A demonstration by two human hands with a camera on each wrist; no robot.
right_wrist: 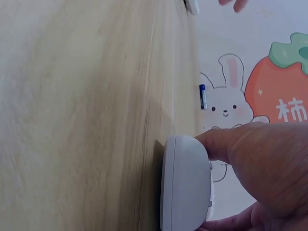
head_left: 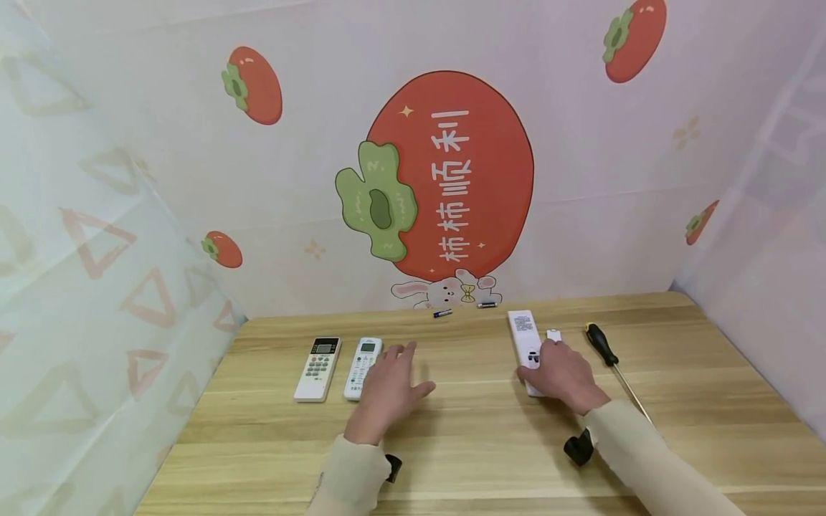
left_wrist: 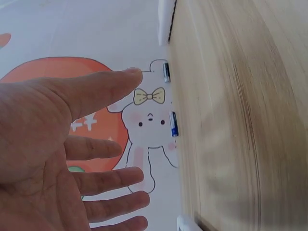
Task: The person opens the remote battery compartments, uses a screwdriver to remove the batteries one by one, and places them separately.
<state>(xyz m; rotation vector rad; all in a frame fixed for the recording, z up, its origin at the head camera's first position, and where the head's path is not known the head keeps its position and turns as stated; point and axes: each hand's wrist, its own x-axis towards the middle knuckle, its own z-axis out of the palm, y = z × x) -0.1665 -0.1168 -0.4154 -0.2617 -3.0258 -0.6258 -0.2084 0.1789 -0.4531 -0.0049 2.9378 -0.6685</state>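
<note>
Head view shows a white remote (head_left: 525, 341) (face-down).

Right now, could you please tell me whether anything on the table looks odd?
Two batteries lie loose near the far edge rather than installed, and a small white piece, possibly a battery cover, appears detached beside the remote in the right hand.

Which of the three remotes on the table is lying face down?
The rightmost remote, held by the right hand: its back, with printed text, faces up, while the leftmost remote and middle remote show their screens and buttons.
</note>
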